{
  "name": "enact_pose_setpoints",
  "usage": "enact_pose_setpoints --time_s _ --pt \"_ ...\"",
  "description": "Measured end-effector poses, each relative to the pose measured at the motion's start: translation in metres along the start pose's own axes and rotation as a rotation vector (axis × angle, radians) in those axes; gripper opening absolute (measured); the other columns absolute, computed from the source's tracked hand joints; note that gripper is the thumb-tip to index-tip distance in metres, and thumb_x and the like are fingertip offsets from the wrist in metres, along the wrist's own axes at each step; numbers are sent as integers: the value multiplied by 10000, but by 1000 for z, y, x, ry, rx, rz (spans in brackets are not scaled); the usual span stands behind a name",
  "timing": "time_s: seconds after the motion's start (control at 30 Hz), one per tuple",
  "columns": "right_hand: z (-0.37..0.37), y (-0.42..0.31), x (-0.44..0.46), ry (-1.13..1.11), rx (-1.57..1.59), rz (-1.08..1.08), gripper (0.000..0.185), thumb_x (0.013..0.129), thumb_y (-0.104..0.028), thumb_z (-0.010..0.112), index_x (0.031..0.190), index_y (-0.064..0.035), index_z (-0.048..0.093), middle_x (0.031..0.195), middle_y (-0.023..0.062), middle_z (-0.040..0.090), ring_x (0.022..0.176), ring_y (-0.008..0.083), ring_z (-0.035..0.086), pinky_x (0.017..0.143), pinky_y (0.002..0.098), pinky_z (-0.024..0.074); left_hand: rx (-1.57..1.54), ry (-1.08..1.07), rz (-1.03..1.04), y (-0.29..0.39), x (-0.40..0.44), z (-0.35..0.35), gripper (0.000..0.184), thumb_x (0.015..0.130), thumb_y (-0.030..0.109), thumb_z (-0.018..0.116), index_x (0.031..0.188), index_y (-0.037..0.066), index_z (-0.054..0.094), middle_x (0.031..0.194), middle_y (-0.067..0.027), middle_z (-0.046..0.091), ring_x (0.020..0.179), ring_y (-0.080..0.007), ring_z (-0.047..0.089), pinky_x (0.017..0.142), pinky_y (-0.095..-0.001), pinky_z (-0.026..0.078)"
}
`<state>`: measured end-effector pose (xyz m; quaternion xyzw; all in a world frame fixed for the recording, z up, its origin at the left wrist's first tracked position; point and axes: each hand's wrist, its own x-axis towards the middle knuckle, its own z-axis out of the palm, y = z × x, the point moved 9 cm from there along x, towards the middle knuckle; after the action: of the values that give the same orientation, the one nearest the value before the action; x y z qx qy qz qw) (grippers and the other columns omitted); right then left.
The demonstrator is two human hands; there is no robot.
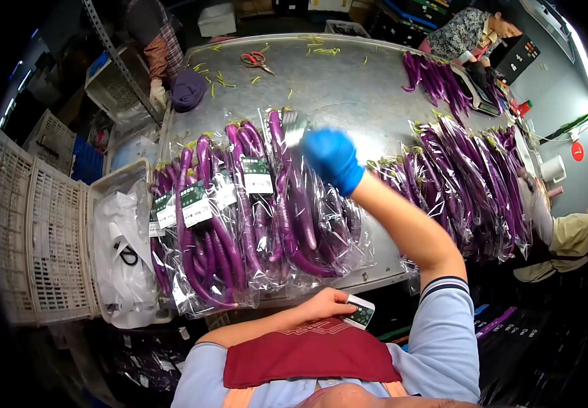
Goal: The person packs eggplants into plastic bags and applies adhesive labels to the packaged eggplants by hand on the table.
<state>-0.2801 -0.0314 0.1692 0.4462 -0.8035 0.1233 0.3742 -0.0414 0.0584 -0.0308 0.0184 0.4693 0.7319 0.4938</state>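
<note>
My right hand, in a blue glove and blurred by motion, is over the bagged eggplants. At its fingertips is a smeared white and green label, close to the top of a clear bag of long purple eggplants; whether it touches the bag I cannot tell. Bare and low by my apron, my left hand is closed on a stack of labels. Left of the right hand, several bags carry the same kind of label. More bagged eggplants lie to the right.
Red-handled scissors and green stem bits lie on the metal table. At left stand a white bin with plastic and crates. One person is by loose eggplants and a scale; others stand left and right.
</note>
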Motion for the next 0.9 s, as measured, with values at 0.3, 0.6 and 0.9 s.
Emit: enact_pose_setpoints --time_s 0.3,0.6,0.9 --pt "-42 -46 -110 -403 493 245 199 713 -97 593 907 -69 562 823 93 587 703 269 562 609 348 455 155 -39 -39 6 6 4 230 802 140 588 957 -30 600 826 -28 608 722 -72 533 649 -227 448" --pt "-43 97 -324 -888 -425 875 610 683 -368 596 1156 -26 417 1199 260 360 1099 375 368 802 484 372 -58 -99 -155 -12 18 21 217 801 91 578 967 -48 587 861 -76 618 739 -120 581 672 -246 470" --pt "-44 129 -325 -737 -211 1056 532 683 -295 612 1128 -56 445 993 197 522 928 342 507 724 451 417 -93 -126 -203 -24 27 38 210 795 88 588 960 -42 586 862 -70 619 746 -122 581 681 -248 469"
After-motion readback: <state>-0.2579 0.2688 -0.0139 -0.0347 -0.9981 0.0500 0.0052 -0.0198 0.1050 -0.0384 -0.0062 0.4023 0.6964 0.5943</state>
